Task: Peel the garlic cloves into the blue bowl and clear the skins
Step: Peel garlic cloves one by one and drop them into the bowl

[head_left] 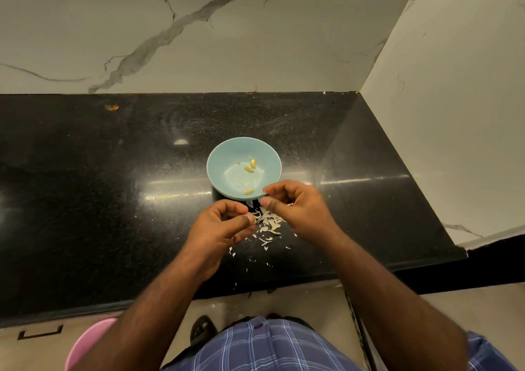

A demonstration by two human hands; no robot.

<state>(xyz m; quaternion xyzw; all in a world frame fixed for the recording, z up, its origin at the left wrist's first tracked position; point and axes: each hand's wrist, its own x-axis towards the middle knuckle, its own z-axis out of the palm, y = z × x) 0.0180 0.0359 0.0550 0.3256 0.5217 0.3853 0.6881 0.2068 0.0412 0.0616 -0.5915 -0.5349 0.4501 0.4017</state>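
A strip of skin (250, 202) is pinched by the right hand (295, 206) and should be drawn off low over the skin pile (268, 223) on the black surface (113, 200), just short of the blue bowl (227, 155), where peeled cloves (249, 168) lie. The left hand (224, 226) is curled, thumb pressed to fingers, probably around a clove; that clove is hidden, so its grip cannot be confirmed.

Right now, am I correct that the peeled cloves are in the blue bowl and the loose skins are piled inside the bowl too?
Not quite. The head view shows the peeled cloves in the blue bowl, but the loose skins lie on the black counter just in front of the bowl, between the two hands.
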